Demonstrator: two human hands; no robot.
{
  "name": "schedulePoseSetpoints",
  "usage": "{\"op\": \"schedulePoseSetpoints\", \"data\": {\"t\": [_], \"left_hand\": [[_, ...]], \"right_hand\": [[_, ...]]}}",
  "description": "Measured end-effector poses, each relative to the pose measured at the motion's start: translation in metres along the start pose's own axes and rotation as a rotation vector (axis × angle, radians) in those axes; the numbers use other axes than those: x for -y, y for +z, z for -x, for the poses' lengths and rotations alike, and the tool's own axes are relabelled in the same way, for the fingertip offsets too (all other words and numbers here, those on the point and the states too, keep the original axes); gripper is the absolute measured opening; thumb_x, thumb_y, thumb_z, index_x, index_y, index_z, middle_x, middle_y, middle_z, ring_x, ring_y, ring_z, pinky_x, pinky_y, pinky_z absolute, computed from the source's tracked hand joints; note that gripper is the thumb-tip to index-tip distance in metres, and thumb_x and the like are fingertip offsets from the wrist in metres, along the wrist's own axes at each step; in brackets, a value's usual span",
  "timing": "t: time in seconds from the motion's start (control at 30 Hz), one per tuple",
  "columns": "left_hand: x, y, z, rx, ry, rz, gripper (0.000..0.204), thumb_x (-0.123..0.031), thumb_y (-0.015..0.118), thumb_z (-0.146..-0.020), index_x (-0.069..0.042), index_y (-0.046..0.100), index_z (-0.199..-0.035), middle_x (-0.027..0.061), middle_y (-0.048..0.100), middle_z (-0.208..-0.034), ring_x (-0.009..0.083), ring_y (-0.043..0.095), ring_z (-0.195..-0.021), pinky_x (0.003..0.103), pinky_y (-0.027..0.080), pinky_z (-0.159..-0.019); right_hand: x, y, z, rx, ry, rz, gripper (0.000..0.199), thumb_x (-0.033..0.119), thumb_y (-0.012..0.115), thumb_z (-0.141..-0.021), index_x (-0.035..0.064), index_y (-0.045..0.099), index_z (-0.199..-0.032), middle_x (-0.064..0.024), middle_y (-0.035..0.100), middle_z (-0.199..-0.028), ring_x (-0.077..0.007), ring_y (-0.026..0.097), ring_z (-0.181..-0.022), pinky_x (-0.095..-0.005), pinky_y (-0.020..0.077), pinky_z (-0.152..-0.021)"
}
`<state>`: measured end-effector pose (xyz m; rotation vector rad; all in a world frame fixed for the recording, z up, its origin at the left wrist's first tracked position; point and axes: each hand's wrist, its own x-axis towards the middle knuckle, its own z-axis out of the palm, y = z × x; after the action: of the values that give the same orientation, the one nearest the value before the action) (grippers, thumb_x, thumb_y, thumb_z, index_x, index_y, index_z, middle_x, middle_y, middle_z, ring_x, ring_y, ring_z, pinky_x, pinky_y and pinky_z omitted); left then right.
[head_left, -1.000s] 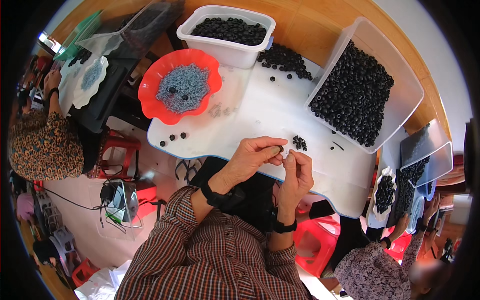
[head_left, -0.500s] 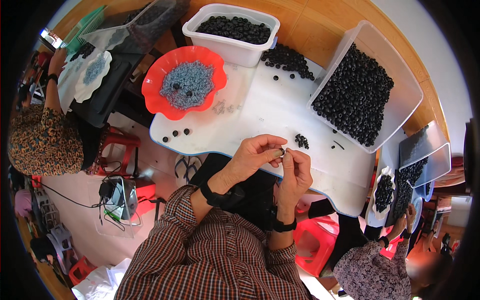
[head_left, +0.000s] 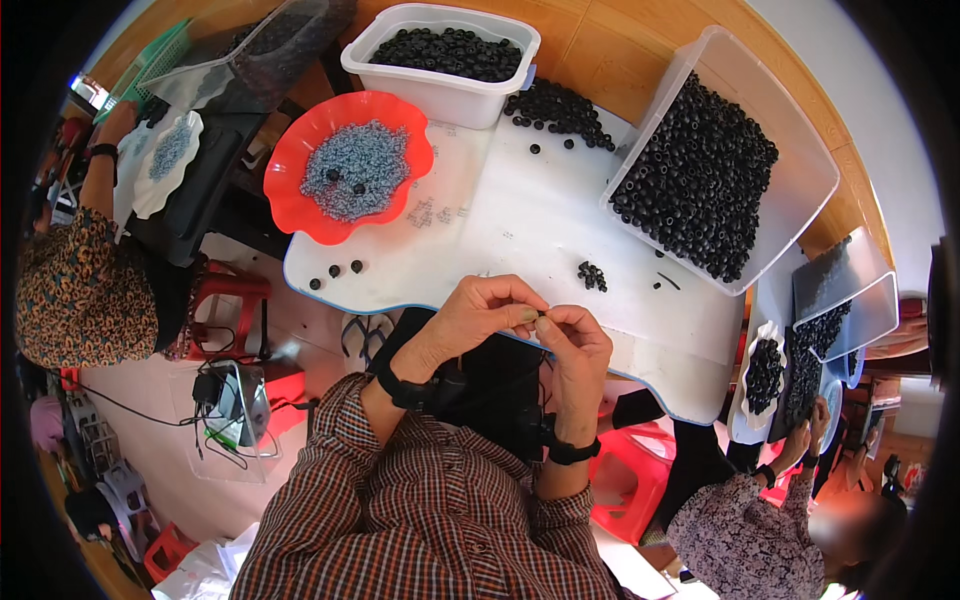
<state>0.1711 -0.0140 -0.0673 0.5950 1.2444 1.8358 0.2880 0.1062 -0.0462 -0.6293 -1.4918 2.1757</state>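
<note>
Since a second ago, your fingertips have closed in: the small black piece (head_left: 542,314), clearer then, is now mostly covered. Reads as close two-handed work on that single piece. It's between your hands, just off the near edge of the table (head_left: 500,240). Left hand (head_left: 490,308): thumb and index pinched on it, no gap. Right hand (head_left: 582,348): thumb and index nearly together against it; can't tell what they grip. Black cluster (head_left: 592,276) lies beyond, untouched. No brand or label legible; grey marks (head_left: 432,212) by the red bowl (head_left: 284,185) are too faint to read.
</note>
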Motion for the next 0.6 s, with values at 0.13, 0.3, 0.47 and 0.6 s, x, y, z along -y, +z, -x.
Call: {"op": "schedulePoseSetpoints", "data": {"t": [0.13, 0.3, 0.47, 0.6], "left_hand": [[0.011, 0.000, 0.000, -0.016, -0.068, 0.108, 0.016, -0.002, 0.060, -0.093, 0.004, 0.065, -0.106, 0.0073, 0.066, -0.087, 0.0119, 0.064, -0.076, 0.024, 0.055, -0.070], [0.015, 0.003, -0.002, -0.093, -0.143, 0.330, 0.020, -0.005, 0.059, -0.095, 0.005, 0.064, -0.112, 0.0069, 0.065, -0.089, 0.0115, 0.063, -0.075, 0.024, 0.054, -0.069], [0.016, 0.003, -0.002, -0.084, -0.141, 0.408, 0.024, -0.009, 0.058, -0.097, 0.005, 0.063, -0.115, 0.0076, 0.065, -0.092, 0.0110, 0.062, -0.076, 0.024, 0.054, -0.070], [0.020, 0.004, -0.003, -0.063, -0.130, 0.439, 0.026, -0.012, 0.057, -0.097, 0.006, 0.062, -0.116, 0.0079, 0.064, -0.093, 0.0114, 0.061, -0.075, 0.025, 0.053, -0.070]], "right_hand": [[-0.004, -0.004, -0.002, -0.005, 0.063, 0.024, 0.010, 0.000, 0.068, -0.086, -0.0019, 0.065, -0.095, -0.0019, 0.065, -0.085, -0.0074, 0.057, -0.072, -0.0210, 0.0463, -0.068], [-0.013, -0.020, -0.017, -0.325, -0.181, 0.442, 0.010, 0.005, 0.065, -0.090, -0.0015, 0.066, -0.097, -0.0035, 0.063, -0.084, -0.0080, 0.055, -0.070, -0.0228, 0.0452, -0.063], [-0.021, -0.043, -0.042, -0.506, -0.451, 1.062, 0.014, 0.008, 0.062, -0.089, 0.0030, 0.067, -0.101, -0.0092, 0.058, -0.092, -0.0214, 0.060, -0.070, -0.0335, 0.0493, -0.061], [-0.025, -0.045, -0.046, -0.527, -0.479, 1.309, 0.015, 0.013, 0.062, -0.089, 0.0086, 0.068, -0.102, -0.0089, 0.057, -0.097, -0.0277, 0.063, -0.074, -0.0399, 0.0511, -0.063]]}}
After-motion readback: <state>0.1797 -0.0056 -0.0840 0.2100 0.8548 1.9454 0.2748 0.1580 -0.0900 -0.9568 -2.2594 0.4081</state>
